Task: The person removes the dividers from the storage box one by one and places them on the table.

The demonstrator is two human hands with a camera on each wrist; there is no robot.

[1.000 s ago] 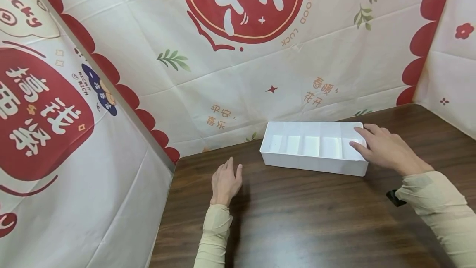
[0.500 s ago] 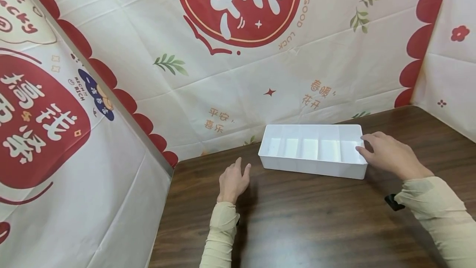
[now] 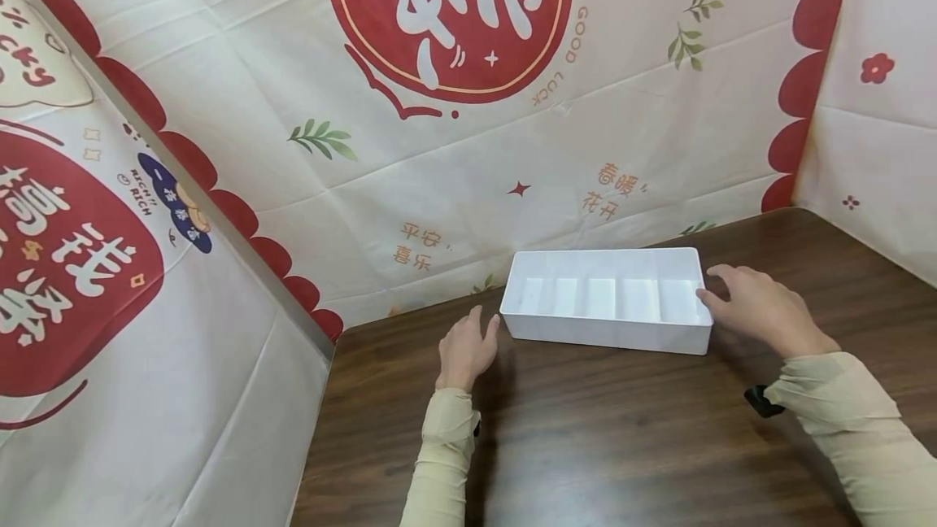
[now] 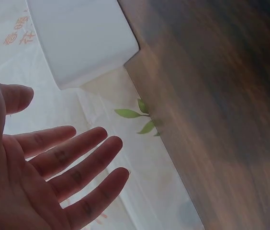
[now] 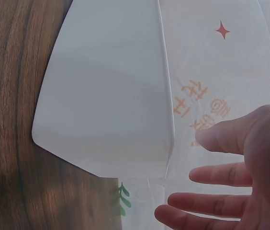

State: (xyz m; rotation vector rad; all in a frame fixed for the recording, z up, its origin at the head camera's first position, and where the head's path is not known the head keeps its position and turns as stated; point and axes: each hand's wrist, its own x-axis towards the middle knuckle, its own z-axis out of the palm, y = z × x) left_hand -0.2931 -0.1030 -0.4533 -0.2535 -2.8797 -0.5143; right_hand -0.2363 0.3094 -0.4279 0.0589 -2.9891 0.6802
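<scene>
A white plastic organizer box (image 3: pixel 607 332) with several compartments in a row lies near the back of the brown table. At its left end is my left hand (image 3: pixel 466 350), fingers extended toward the corner. In the left wrist view a gap shows between those spread fingers (image 4: pixel 84 175) and the box. My right hand (image 3: pixel 769 311) is beside the box's right end, thumb right at the rim and fingers loosely bent. Nothing lies in its palm in the right wrist view, where the fingers (image 5: pixel 211 205) point toward the box's side (image 5: pixel 101 96).
Behind the box hangs a white printed cloth (image 3: pixel 410 153), reaching the back edge of the wooden table (image 3: pixel 586 429). More cloth covers the left side (image 3: pixel 220 397) and the right side (image 3: pixel 878 153). A dark wrist device (image 3: pixel 763 402) shows at the right cuff.
My left hand has come rightward, up to the box's left end. My right hand has drawn back from over the right rim to beside it. The whole view has shifted slightly.
</scene>
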